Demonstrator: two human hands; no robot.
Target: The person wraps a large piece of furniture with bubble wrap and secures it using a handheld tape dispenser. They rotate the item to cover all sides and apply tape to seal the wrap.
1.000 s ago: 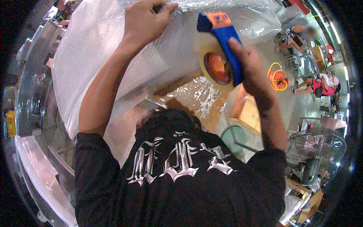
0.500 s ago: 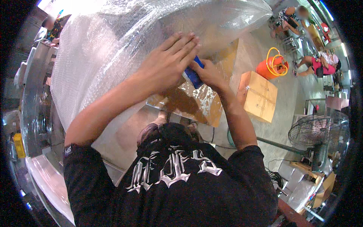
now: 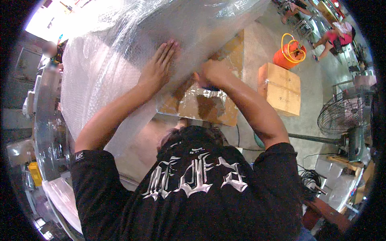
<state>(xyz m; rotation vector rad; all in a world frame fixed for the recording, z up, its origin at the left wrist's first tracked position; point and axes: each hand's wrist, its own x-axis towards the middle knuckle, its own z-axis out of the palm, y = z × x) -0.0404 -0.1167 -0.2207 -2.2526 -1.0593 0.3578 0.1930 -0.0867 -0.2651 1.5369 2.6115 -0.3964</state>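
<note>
A large sheet of clear bubble wrap drapes over what lies in front of me and hangs down toward my left. My left hand rests on it with the fingers straight and holds nothing. At the wrap's right edge, my right hand is closed around a small blue object. Most of that object is hidden under the hand, so its exact kind is unclear. Beneath both hands is a brown board with pale, shiny patches, partly covered by the wrap.
To the right stand a taped cardboard box and an orange gas cylinder with a yellow hose. A black pedestal fan is farther right. Other people sit at the far right and far left. A yellow bin is at left.
My hands have moved apart: the left slid left on the wrap, and the right turned over the blue object at the wrap's edge. The head view has shifted slightly.
</note>
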